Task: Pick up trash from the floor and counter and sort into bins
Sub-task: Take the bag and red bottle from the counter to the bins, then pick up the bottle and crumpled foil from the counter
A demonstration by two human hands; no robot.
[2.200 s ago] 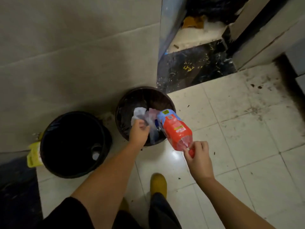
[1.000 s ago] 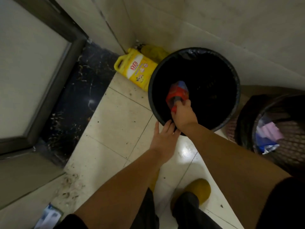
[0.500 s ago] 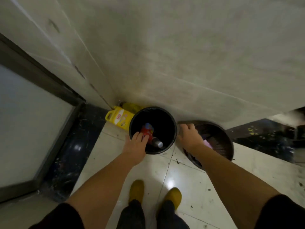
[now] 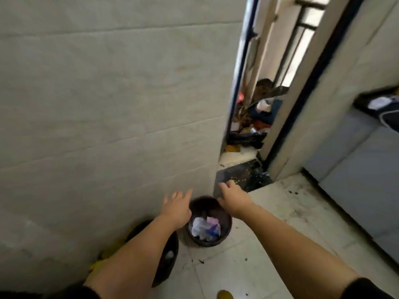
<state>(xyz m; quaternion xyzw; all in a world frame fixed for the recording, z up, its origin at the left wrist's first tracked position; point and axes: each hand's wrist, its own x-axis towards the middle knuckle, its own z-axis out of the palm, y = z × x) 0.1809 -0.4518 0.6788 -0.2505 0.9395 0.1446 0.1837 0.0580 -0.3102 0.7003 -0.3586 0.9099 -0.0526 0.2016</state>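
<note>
Two round bins stand on the floor against the tiled wall. The brown woven bin (image 4: 226,231) holds crumpled white, pink and blue wrappers (image 4: 205,228). The black-lined bin (image 4: 170,262) to its left is mostly hidden by my left forearm; a bottle cap shows inside it. My left hand (image 4: 178,209) hovers above the brown bin's left rim, fingers spread, holding nothing. My right hand (image 4: 233,198) hangs over the bin's far rim, also empty with fingers loosely apart.
A doorway (image 4: 254,126) on the right opens to a cluttered room with piled bags and clothes. A dark speckled threshold (image 4: 244,178) lies before it. Grey cabinet fronts (image 4: 356,169) line the right side. A yellow jug (image 4: 101,262) sits behind the black bin. Small debris dots the floor tiles.
The red bottle went into the black-lined bin and my right hand let it go. My view has since lifted and swung right toward the doorway, both hands empty.
</note>
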